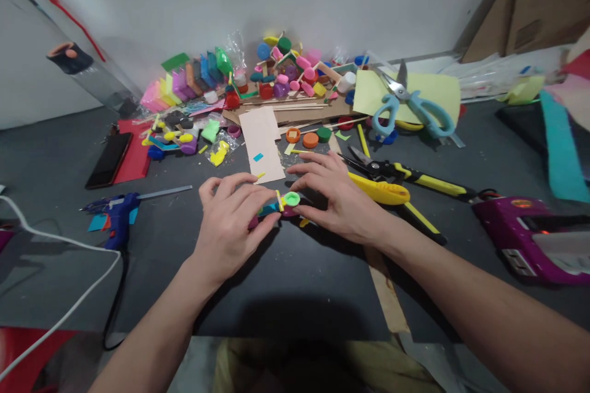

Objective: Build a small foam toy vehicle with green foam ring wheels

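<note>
My left hand [233, 209] grips a small handmade toy car [280, 201] low over the dark table. A blue strip, a yellow crossbar and a light green clay ring [292, 198] show on it; its left part is hidden behind my fingers. To its right, my right hand [338, 196] is spread with thumb and fingers apart, the thumb close to the toy's right end. Whether that thumb touches it I cannot tell. Just beyond both hands lies a beige card strip [262, 144] bearing a small blue piece.
A blue glue gun [117, 215] and black phone [109, 159] lie left. Right are a yellow cutter [380, 189], pliers-like cutters [405, 173], blue-handled scissors [405, 101] and a purple device [530, 239]. Clay packets [193, 77] and colourful toy cars [290, 70] stand behind.
</note>
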Available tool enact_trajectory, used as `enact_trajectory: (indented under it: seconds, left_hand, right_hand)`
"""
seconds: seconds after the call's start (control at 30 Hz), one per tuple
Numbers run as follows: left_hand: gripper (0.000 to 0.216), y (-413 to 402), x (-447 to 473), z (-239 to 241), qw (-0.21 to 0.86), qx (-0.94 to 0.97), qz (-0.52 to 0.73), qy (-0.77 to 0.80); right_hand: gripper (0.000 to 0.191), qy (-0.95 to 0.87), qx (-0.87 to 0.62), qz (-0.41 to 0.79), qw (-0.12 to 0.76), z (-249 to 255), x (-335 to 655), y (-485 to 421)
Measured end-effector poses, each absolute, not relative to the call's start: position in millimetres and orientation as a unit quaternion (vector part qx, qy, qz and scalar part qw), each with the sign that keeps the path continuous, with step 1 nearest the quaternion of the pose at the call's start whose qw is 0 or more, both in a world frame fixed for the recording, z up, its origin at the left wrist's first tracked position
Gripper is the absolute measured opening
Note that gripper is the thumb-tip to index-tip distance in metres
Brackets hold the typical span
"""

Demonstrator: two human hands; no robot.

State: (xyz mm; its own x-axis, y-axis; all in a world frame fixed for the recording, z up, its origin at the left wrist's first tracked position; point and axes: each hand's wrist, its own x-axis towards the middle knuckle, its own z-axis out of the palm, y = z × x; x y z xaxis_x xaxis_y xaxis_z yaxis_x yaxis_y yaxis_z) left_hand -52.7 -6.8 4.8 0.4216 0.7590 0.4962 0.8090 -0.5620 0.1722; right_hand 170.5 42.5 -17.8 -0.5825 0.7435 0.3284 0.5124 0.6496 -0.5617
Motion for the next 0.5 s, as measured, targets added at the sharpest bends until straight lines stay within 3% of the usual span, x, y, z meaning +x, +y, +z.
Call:
enact_trajectory:
  seconds: [0.5]
  left_hand:
    - [0.006,-4.6,-46.2,0.5,0.047,-0.848,-0.252,-0.464]
  right_hand:
    - [0.01,-0.873,-0.354,0.192,0.274,-17.0,166.3,40.9]
